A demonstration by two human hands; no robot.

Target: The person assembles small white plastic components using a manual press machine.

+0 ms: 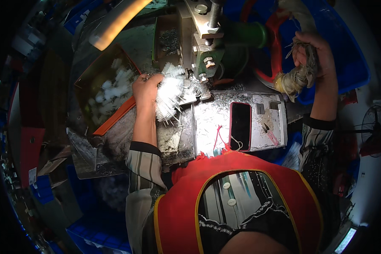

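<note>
My left hand (146, 92) is closed around a fanned bundle of white, toothed plastic pieces (169, 95), brightly lit. The bundle sits against the metal tooling (194, 89) at the foot of a green hand press (216, 59); glare hides where the two meet. Off to the right, my right hand (315, 53) grips a thick, cloth-wrapped handle (290, 82). That handle joins the red wheel or lever (275, 46) of the press. The wrapping looks frayed and grey.
An orange-edged tray (114, 116) of white plastic pieces stands left of my left hand. Before me, a white board (209, 114) carries a phone (240, 127), small snips (270, 133) and scattered scraps. Blue bins (347, 63) lie right. A curved lamp-like bar (118, 25) hangs upper left.
</note>
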